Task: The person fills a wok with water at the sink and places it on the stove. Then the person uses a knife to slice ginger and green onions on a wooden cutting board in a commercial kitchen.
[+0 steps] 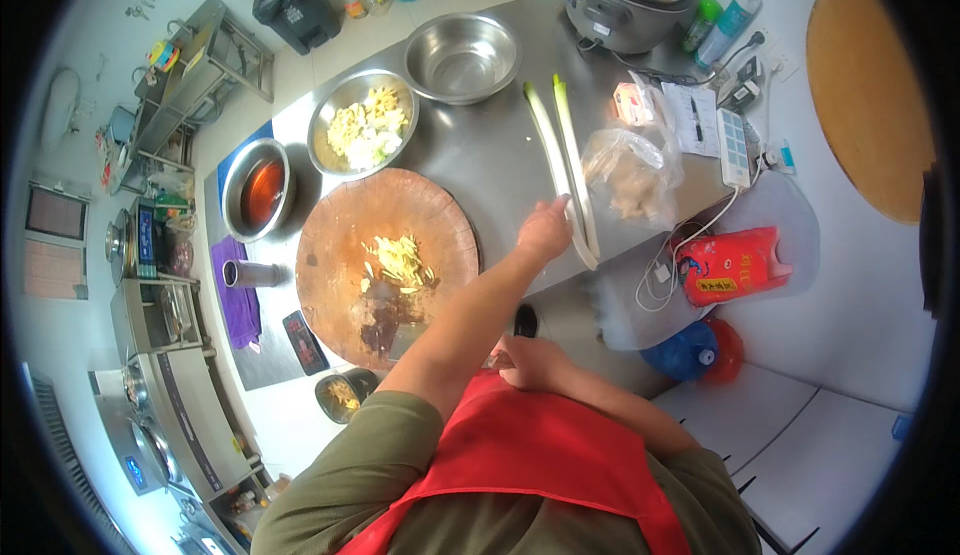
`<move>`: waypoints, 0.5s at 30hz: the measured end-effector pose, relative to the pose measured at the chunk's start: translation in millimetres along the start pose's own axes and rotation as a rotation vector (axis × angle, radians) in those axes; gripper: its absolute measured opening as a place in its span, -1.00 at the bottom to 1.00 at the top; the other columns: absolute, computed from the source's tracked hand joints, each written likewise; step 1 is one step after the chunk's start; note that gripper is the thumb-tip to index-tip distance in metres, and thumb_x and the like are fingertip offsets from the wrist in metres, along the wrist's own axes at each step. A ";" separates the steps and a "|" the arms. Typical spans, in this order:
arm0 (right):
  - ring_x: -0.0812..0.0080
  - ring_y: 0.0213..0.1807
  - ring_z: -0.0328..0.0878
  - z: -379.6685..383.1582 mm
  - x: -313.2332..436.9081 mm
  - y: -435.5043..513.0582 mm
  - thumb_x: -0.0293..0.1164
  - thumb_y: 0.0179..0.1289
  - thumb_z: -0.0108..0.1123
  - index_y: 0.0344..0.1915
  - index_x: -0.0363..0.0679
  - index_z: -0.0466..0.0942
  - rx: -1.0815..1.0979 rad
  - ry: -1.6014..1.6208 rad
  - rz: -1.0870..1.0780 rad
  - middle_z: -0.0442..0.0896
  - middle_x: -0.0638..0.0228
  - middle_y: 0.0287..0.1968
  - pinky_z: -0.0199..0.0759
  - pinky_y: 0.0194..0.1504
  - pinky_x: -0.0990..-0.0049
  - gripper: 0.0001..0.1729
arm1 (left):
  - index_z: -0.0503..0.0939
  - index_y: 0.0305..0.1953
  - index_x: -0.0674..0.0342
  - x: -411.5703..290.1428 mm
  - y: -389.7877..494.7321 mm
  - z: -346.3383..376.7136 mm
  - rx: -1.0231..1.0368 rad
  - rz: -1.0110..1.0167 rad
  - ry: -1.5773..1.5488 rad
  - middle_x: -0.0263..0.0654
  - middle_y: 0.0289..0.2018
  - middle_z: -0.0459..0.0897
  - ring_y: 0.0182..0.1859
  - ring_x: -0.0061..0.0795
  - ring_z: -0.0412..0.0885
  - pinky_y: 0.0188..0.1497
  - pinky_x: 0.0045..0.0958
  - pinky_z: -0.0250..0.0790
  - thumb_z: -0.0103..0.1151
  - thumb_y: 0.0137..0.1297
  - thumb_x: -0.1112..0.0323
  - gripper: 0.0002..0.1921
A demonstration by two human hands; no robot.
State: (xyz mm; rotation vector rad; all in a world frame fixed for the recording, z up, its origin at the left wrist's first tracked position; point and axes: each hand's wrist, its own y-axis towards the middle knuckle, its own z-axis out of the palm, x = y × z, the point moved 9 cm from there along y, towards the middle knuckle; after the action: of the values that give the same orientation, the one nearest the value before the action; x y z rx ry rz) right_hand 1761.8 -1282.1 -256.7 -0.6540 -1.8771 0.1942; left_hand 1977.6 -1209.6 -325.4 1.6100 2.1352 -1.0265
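Note:
My left hand (546, 228) reaches across to the right and grips the white stalk of a leek (549, 138). A second leek (571, 150) lies alongside on the steel table. Close to my apron, my right hand (534, 363) is closed on what looks like a cleaver's handle; the cleaver's blade (409, 341) shows at the board's near edge, and my left forearm hides the part between. Pale yellow cut pieces, perhaps ginger (401, 261), lie on the round wooden chopping board (450, 232).
Behind the board stand a steel bowl of chopped pieces (319, 138), another steel bowl (463, 59) and a bowl of reddish liquid (234, 180). A phone (306, 343) and purple cloth (236, 307) lie left. Right are plastic bags (637, 168), a power strip (733, 148) and a cooker (626, 18).

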 end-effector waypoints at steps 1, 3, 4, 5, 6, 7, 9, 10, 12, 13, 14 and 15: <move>-0.05 0.08 0.79 1.2 0.0 1.2 -0.30 0.41 0.31 0.16 -0.17 0.55 0.007 -0.008 0.005 0.83 0.10 0.02 0.65 0.07 0.07 -0.61 | 0.30 0.59 -0.08 -3.1 -2.1 6.6 0.049 -0.002 0.028 0.16 0.33 0.52 0.29 0.28 0.64 0.38 0.12 0.51 0.09 0.58 0.13 -0.39; -0.05 0.10 0.79 1.6 0.6 0.8 -0.32 0.39 0.32 0.18 -0.19 0.54 0.021 0.021 0.000 0.83 0.09 0.03 0.65 0.08 0.07 -0.58 | 0.29 0.63 -0.18 -14.6 3.9 17.3 0.104 0.035 0.093 0.08 0.38 0.51 0.34 0.26 0.61 0.42 0.09 0.50 0.11 0.59 0.09 -0.36; -0.05 0.11 0.78 0.6 1.0 -0.9 -0.33 0.38 0.32 0.19 -0.20 0.54 0.029 0.059 -0.010 0.83 0.09 0.04 0.65 0.09 0.07 -0.56 | 0.30 0.61 -0.14 -15.9 8.0 22.4 0.118 0.007 0.115 0.08 0.37 0.51 0.34 0.26 0.61 0.40 0.09 0.51 0.10 0.60 0.12 -0.38; -0.05 0.11 0.78 -1.3 0.5 -2.7 -0.34 0.37 0.32 0.21 -0.21 0.54 0.036 0.108 -0.012 0.82 0.08 0.05 0.64 0.10 0.08 -0.55 | 0.30 0.60 -0.11 -16.3 12.6 27.8 0.136 -0.028 0.142 0.07 0.35 0.51 0.34 0.27 0.61 0.38 0.09 0.53 0.10 0.60 0.14 -0.39; -0.05 0.12 0.78 -5.8 -0.8 -6.6 -0.35 0.36 0.32 0.22 -0.21 0.53 0.020 0.093 -0.014 0.82 0.08 0.06 0.64 0.10 0.08 -0.54 | 0.31 0.59 -0.07 -15.7 15.6 33.3 0.145 -0.071 0.152 0.07 0.34 0.51 0.34 0.27 0.61 0.37 0.09 0.54 0.09 0.60 0.16 -0.41; -0.05 0.12 0.78 -9.7 -2.7 -11.6 -0.35 0.36 0.32 0.23 -0.21 0.53 0.013 0.087 -0.009 0.82 0.08 0.07 0.64 0.10 0.08 -0.52 | 0.31 0.56 -0.01 -15.7 17.6 34.9 0.107 -0.108 0.164 0.09 0.32 0.51 0.32 0.25 0.62 0.33 0.06 0.57 0.07 0.61 0.19 -0.44; -0.05 0.12 0.78 -15.6 -4.0 -18.2 -0.36 0.35 0.32 0.25 -0.20 0.52 0.001 0.089 -0.006 0.81 0.07 0.09 0.64 0.10 0.08 -0.51 | 0.30 0.51 0.11 -8.4 16.5 34.1 0.012 -0.219 0.147 0.13 0.29 0.50 0.28 0.20 0.65 0.26 0.01 0.62 0.04 0.64 0.24 -0.50; -0.05 0.12 0.78 -17.8 -3.9 -20.7 -0.36 0.35 0.32 0.25 -0.20 0.52 -0.003 0.095 -0.008 0.81 0.07 0.09 0.64 0.10 0.09 -0.51 | 0.29 0.45 0.15 -4.0 14.1 32.5 -0.045 -0.262 0.058 0.16 0.24 0.50 0.24 0.20 0.68 0.21 -0.04 0.65 0.06 0.60 0.28 -0.52; -0.05 0.12 0.78 -21.3 -1.7 -23.0 -0.37 0.35 0.31 0.25 -0.20 0.52 -0.020 0.114 -0.019 0.81 0.07 0.10 0.64 0.11 0.09 -0.51 | 0.29 0.41 0.19 2.3 6.0 32.2 -0.118 -0.320 -0.056 0.22 0.27 0.49 0.22 0.28 0.68 0.23 0.03 0.62 0.09 0.56 0.28 -0.51; -0.04 0.13 0.78 -22.7 0.2 -22.6 -0.37 0.35 0.30 0.26 -0.20 0.53 -0.030 0.130 -0.026 0.81 0.08 0.10 0.64 0.12 0.09 -0.51 | 0.29 0.39 0.20 6.2 1.4 27.8 -0.172 -0.353 -0.105 0.25 0.29 0.49 0.21 0.31 0.67 0.24 0.07 0.61 0.11 0.53 0.27 -0.50; -0.04 0.13 0.78 -21.5 1.3 -22.0 -0.38 0.35 0.29 0.26 -0.19 0.53 -0.022 0.161 -0.019 0.81 0.08 0.11 0.64 0.12 0.09 -0.51 | 0.29 0.39 0.24 8.5 -2.4 21.8 -0.219 -0.362 -0.182 0.28 0.27 0.51 0.20 0.35 0.67 0.25 0.10 0.59 0.13 0.51 0.26 -0.48; -0.04 0.14 0.78 -19.5 1.5 -21.4 -0.38 0.35 0.29 0.26 -0.19 0.54 -0.011 0.125 0.006 0.81 0.08 0.12 0.64 0.13 0.09 -0.51 | 0.28 0.38 0.27 10.1 -7.4 11.8 -0.284 -0.367 -0.250 0.32 0.26 0.54 0.19 0.38 0.67 0.26 0.12 0.57 0.15 0.48 0.25 -0.46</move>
State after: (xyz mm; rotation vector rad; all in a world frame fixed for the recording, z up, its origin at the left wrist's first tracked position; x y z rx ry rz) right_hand 1771.6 -1302.5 -238.6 -0.6643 -1.7575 0.1439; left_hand 1965.1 -1211.2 -337.1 0.9317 2.3191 -0.9113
